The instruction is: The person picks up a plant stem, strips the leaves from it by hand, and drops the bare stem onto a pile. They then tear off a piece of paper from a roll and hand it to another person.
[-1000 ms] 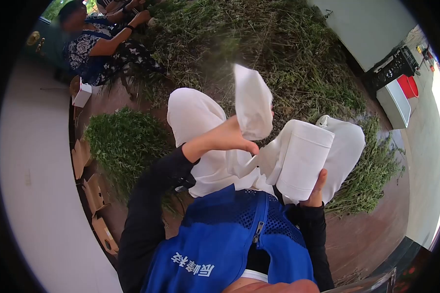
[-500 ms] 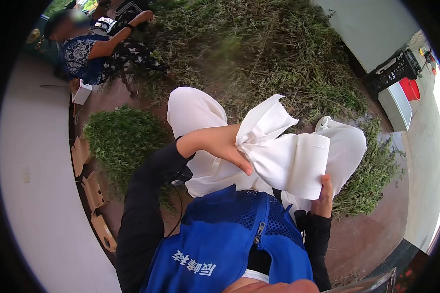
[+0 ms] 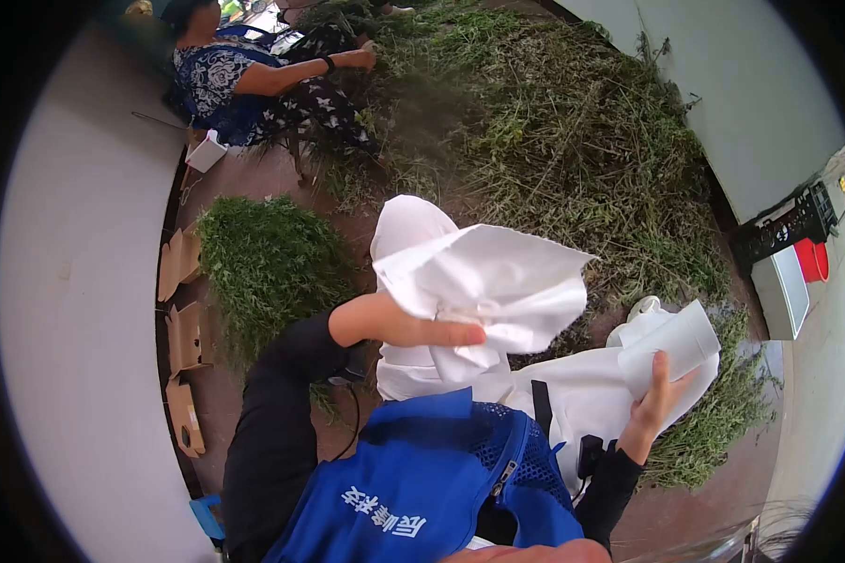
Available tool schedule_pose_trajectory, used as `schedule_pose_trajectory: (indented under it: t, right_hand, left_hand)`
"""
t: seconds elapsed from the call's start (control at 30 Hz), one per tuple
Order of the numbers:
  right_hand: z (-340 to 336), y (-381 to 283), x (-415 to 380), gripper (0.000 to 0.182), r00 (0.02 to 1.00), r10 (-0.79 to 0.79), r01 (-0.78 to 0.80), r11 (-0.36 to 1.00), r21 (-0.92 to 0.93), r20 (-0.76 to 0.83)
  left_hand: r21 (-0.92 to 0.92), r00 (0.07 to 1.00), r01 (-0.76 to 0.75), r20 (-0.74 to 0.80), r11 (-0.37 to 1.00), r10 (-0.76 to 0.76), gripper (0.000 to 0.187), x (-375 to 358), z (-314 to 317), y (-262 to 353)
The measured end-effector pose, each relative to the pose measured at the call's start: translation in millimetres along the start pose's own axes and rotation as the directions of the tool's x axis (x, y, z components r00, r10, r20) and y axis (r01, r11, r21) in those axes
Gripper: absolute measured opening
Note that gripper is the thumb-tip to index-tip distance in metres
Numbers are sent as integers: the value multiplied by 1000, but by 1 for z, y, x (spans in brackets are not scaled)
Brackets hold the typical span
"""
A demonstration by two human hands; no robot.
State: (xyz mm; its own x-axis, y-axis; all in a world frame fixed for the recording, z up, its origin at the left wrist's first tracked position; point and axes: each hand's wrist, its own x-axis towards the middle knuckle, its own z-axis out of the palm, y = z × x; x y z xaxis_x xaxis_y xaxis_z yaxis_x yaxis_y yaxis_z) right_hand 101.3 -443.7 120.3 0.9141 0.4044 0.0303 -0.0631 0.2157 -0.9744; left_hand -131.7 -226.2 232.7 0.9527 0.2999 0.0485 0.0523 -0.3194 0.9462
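Note:
My left hand (image 3: 408,324) is closed on a sheet of white tissue paper (image 3: 526,272), crumpled at the thumb and spread out above it with a ragged edge. To the right, my right hand (image 3: 655,408) grips a roll of white tissue paper (image 3: 674,347) from below, thumb against its side. A gap lies between the sheet and the roll. Both are held above my legs in white trousers (image 3: 408,225). Some of my left fingers are hidden behind the paper.
Cut green plants (image 3: 573,141) cover the floor ahead. A leafy bundle (image 3: 268,267) lies to the left, another (image 3: 714,422) to the right. Opened cardboard boxes (image 3: 188,338) line the left wall. A seated person (image 3: 253,84) is at upper left. A red bucket (image 3: 812,260) and black crate (image 3: 789,230) stand right.
The tissue sheet has come away from the roll. My right hand has moved right with the roll, and my left hand holds the loose sheet. The camera view has shifted.

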Motion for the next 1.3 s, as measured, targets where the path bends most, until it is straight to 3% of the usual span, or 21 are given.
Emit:
schedule_pose_trajectory:
  t: [0.07,0.13,0.2,0.27,0.33,0.43,0.47,0.5,0.53,0.6,0.63,0.67,0.73,0.8,0.9,1.0,1.03,1.13,1.2,1.27,1.3]
  right_hand:
    - [-6,-12,-7,75,996,49,-50,999,4,75]
    - [-6,-13,-1,75,989,55,-59,998,24,134]
    - [-16,-11,2,70,987,62,-59,998,-24,149]
    - [-35,-15,3,69,985,138,-140,990,10,101]
    - [-70,-13,3,65,972,234,-233,970,66,2]
    - [-119,-26,-3,68,922,348,-318,930,184,-167]
    - [-146,-19,-14,66,982,-145,84,910,-405,-121]
    - [-171,-10,-20,64,840,-509,434,424,-795,187]
    - [-178,-15,-25,62,811,-564,372,297,-879,152]
    - [-164,-30,-26,60,871,-482,135,420,-897,-95]
    - [-158,-33,-24,59,872,-470,71,404,-912,-140]
    - [-153,-35,-20,58,863,-483,43,365,-930,-150]
    - [-145,-37,-13,57,848,-517,16,245,-969,-117]
    - [-139,-38,-3,55,835,-545,2,136,-991,-73]
    - [-131,-39,13,52,821,-571,-5,-2,-1000,-3]
    - [-120,-38,28,49,811,-582,-9,-116,-993,61]
    - [-117,-39,32,48,811,-579,-9,-153,-988,83]
    - [-108,-38,43,45,808,-575,-8,-231,-973,130]
    - [-103,-39,48,44,805,-572,-7,-277,-961,159]
    - [-98,-39,54,42,802,-568,-4,-315,-949,185]
    - [-96,-38,57,41,803,-562,-3,-338,-941,200]
  left_hand:
    - [-280,952,267,-71,922,-298,46,16,-34,-36]
    - [-685,892,173,-196,708,-407,37,33,-87,-83]
    - [-776,990,-12,-98,631,-101,37,46,-144,-104]
    - [-620,853,-32,-426,784,-303,35,55,-189,-120]
    - [-333,633,221,-666,917,-395,33,61,-236,-138]
    - [2,572,209,-811,978,-121,30,62,-321,-192]
    - [92,361,482,-927,872,-102,33,62,-383,-247]
    - [179,311,523,-950,833,9,32,60,-386,-239]
    - [257,265,567,-957,783,122,30,59,-380,-219]
    - [-127,153,521,-959,844,-238,25,63,-352,-174]
    - [-67,162,366,-978,928,-134,18,61,-361,-198]
    - [-66,162,366,-978,928,-133,18,63,-369,-204]
    - [-259,176,18,-950,966,-258,11,67,-375,-206]
    - [-323,181,-75,-935,944,-305,17,74,-385,-213]
    - [-334,288,-427,-931,840,-224,22,81,-409,-236]
    - [-470,331,-563,-882,680,-335,35,94,-399,-212]
    - [-471,417,-554,-871,686,-261,45,95,-407,-222]
    - [-508,417,-425,-844,749,-336,44,99,-406,-230]
    - [-491,420,-449,-853,746,-309,39,100,-421,-251]
    - [-200,394,-53,-904,978,-163,33,98,-432,-275]
    - [-216,345,-85,-922,973,-175,29,98,-432,-279]
